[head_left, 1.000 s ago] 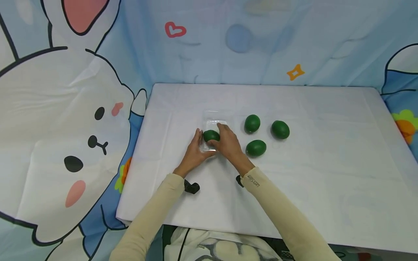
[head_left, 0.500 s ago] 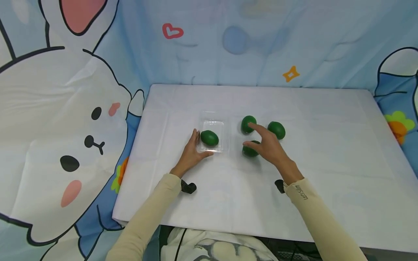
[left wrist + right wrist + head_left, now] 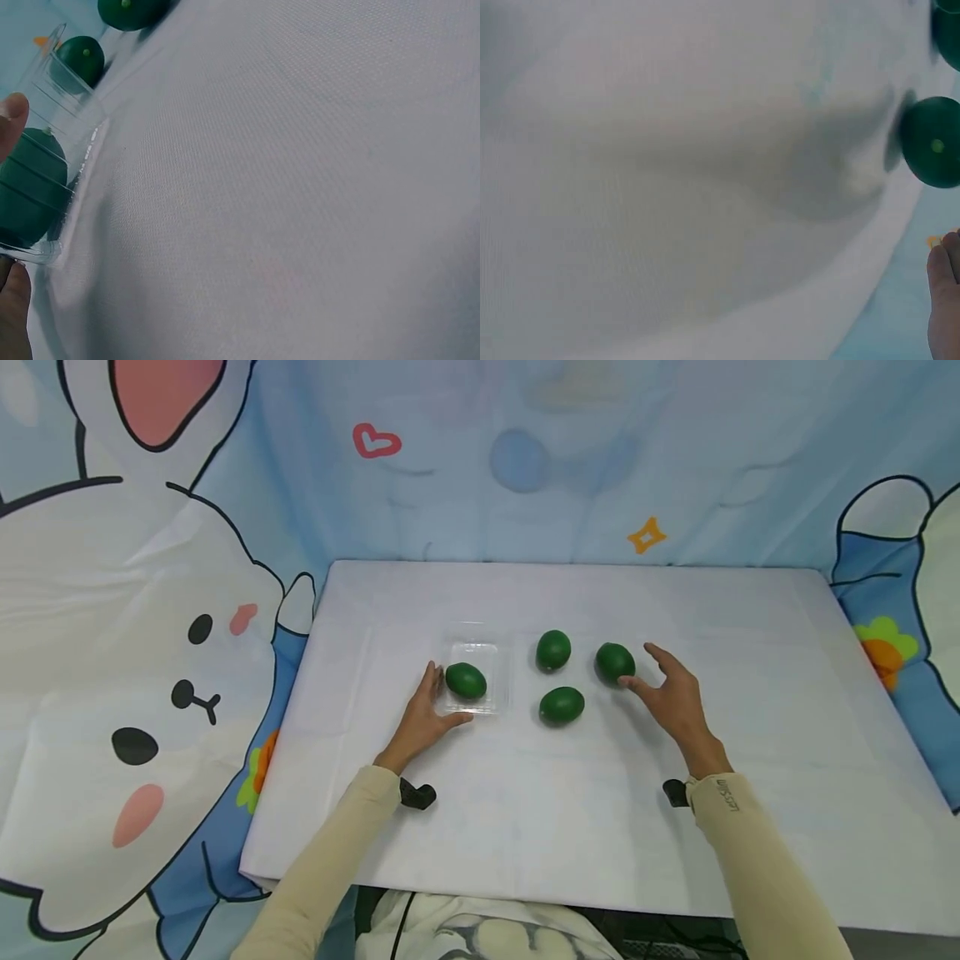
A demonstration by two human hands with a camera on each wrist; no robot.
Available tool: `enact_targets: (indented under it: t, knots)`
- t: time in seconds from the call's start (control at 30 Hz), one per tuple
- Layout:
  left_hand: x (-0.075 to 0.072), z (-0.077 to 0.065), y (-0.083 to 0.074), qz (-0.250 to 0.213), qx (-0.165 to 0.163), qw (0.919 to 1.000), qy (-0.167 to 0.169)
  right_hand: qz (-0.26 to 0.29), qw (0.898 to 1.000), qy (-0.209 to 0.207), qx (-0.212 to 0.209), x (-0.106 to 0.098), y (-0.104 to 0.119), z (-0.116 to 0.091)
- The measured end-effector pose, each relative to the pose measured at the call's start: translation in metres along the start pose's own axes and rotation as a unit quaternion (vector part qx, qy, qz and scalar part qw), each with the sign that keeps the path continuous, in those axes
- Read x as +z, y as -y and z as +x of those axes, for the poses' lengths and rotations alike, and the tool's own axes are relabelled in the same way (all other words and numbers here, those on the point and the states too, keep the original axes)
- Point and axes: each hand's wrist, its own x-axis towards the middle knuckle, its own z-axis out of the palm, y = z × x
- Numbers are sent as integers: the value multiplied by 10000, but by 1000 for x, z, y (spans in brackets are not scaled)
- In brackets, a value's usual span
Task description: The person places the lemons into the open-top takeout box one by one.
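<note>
A dark green lime (image 3: 466,681) rests inside a clear plastic box (image 3: 497,697). My left hand (image 3: 420,724) holds the box at its near left corner, fingers along the left side and thumb by the front edge. In the left wrist view the lime (image 3: 31,187) shows through the box's clear wall (image 3: 75,112), between the thumb and fingers. My right hand (image 3: 677,703) holds nothing; its thumb and fingers are spread beside the rightmost lime (image 3: 615,663), with the thumb tip at that lime's lower right.
Two other limes lie between the box and the rightmost lime: a far one (image 3: 553,650) and a nearer one (image 3: 562,705). All stand on a white-covered table (image 3: 480,827). A printed blue curtain (image 3: 585,485) hangs behind.
My right hand has let go of the lime in the box and moved right, past the nearer limes, to the rightmost lime. My left hand has stayed at the box.
</note>
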Motion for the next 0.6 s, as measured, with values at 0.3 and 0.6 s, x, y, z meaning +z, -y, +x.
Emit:
enact_targets:
  t: [0.3,0.6]
  knots:
    - [-1,-1,1,-121,44,9999,53,175,9992,171,320,27,-9,10]
    - [-2,0,2,-133,83,9999,20,263,9992,-3,293,38,-9,15]
